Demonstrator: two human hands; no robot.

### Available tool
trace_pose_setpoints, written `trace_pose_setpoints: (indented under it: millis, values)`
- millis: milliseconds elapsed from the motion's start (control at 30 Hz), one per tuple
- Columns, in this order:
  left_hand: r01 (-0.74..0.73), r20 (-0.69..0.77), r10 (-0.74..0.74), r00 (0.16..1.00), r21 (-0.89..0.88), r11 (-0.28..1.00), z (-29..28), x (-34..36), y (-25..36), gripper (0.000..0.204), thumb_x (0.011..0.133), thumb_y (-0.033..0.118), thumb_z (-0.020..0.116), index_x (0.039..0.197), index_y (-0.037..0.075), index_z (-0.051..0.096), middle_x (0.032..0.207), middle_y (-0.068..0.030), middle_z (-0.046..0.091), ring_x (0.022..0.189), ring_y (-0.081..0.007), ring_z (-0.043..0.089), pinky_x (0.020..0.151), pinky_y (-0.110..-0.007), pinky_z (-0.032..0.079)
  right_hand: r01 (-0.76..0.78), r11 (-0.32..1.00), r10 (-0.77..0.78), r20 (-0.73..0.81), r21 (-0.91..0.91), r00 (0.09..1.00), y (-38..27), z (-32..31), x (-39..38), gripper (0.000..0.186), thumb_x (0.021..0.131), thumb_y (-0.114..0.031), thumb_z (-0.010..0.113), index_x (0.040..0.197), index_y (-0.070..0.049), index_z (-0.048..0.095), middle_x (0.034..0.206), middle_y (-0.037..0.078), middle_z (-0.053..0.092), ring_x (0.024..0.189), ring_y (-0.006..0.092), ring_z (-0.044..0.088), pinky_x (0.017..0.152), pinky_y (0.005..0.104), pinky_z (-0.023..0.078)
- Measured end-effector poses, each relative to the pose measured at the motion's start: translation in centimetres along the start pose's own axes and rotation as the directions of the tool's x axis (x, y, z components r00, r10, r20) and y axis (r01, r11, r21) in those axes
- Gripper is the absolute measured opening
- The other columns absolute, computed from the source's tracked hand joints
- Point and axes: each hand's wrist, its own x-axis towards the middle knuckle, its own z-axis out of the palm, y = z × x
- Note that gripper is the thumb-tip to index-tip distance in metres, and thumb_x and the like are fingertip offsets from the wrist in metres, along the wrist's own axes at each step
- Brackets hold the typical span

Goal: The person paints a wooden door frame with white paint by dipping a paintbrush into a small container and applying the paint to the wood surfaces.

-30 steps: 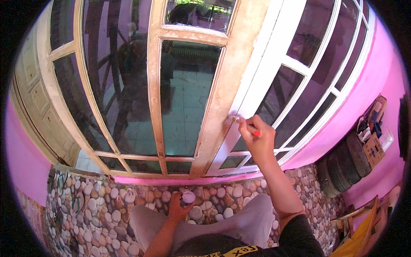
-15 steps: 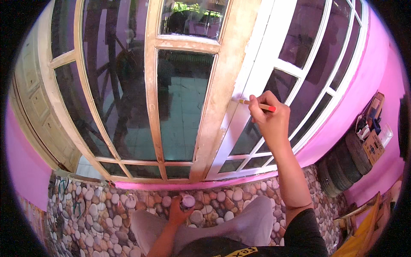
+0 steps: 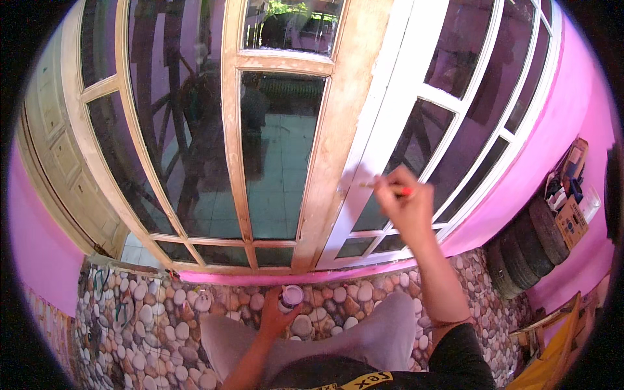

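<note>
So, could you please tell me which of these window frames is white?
The right-hand frame, beside the right hand holding the brush; the left-hand frame is tan.

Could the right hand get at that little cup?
Probably yes: the cup is in the left hand, top facing up, and nothing visible stands between it and the right hand, which holds a brush.

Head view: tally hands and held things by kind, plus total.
Hands: 2 (left hand, right hand)
Brush: 1, in the right hand
Container: 1, in the left hand
Total: 4
</note>
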Motion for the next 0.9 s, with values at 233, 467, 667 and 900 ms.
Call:
trace_pose_setpoints:
  millis: [233,467,667,900]
  values:
    - [-0.029,0.021,0.029,0.999,0.001,1.000,0.5,0.2,-0.1,0.069,0.075,0.028,0.090,0.127,-0.001,0.054,0.115,-0.0179,0.058,0.106,-0.0340,0.060,0.090,-0.043,0.052,0.017,0.999,-0.017,-0.005,0.035,1.000,5.6,5.0,-0.6,0.027,0.097,-0.019,0.072,0.082,0.003,0.063,0.063,0.006,0.066,0.057,0.0080,0.064,0.051,0.0248,0.048]
    - [0.044,0.030,-0.046,0.999,0.040,0.998,0.1,-1.5,-1.0,0.070,0.074,0.027,0.090,0.126,-0.002,0.055,0.116,-0.0193,0.057,0.106,-0.0364,0.060,0.090,-0.045,0.051,0.079,0.996,-0.084,-0.187,-0.037,0.979,2.0,4.2,-2.4,0.028,0.093,-0.021,0.076,0.078,-0.002,0.062,0.065,0.015,0.063,0.053,0.0267,0.060,0.054,0.0336,0.049]
    - [0.034,0.043,-0.038,0.998,0.103,0.994,1.0,-1.7,-1.4,0.070,0.074,0.026,0.089,0.127,-0.003,0.054,0.116,-0.0202,0.057,0.106,-0.0378,0.059,0.090,-0.045,0.051,0.196,0.978,-0.198,-0.031,-0.078,0.980,5.2,6.9,-3.5,0.023,0.094,-0.015,0.075,0.081,0.000,0.063,0.061,0.008,0.062,0.054,0.0093,0.057,0.052,0.0279,0.047]
    - [0.075,0.047,-0.079,0.996,0.089,0.993,0.2,-1.5,-0.4,0.070,0.073,0.027,0.089,0.126,-0.002,0.055,0.115,-0.0210,0.059,0.108,-0.0384,0.059,0.093,-0.047,0.049,0.022,0.995,0.008,-0.294,0.102,0.956,1.6,3.6,-1.3,0.020,0.091,-0.011,0.077,0.078,-0.002,0.065,0.068,0.007,0.067,0.059,0.0091,0.061,0.056,0.0258,0.048]
